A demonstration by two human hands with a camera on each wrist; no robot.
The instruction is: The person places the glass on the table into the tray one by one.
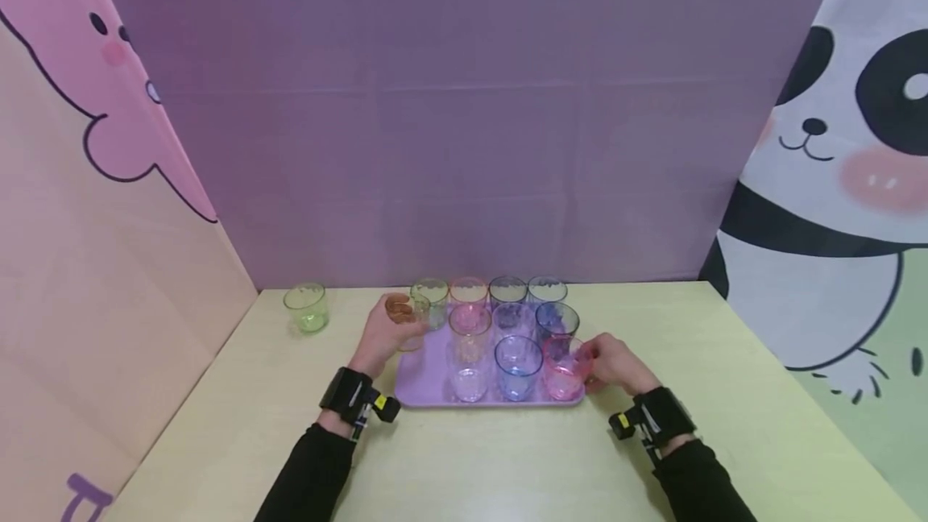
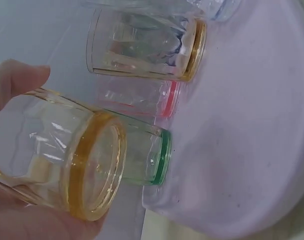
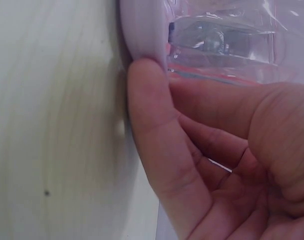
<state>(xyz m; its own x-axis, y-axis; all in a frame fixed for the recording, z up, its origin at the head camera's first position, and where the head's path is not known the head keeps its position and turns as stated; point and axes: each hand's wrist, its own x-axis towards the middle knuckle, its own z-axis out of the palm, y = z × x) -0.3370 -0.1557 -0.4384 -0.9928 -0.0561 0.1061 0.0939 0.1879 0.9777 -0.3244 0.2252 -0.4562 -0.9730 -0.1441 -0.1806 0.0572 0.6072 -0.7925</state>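
Here, left hand gripping amber glass over tray's left edge; right hand clasping pink glass at tray's right corner.

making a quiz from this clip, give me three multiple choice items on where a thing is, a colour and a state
1. Where does the lone green transparent glass stand?
A. on the table left of the tray
B. on the tray
C. in the right hand

2. What colour is the flat plastic tray?
A. red
B. lilac
C. black

3. What is the left hand doing?
A. resting flat on the table
B. gripping an amber transparent glass
C. pushing the tray

Answers:
1 A, it stands apart on the yellow-green table.
2 B, its bare floor shows pale purple.
3 B, the fingers curl round the glass, held above the tray's left edge.
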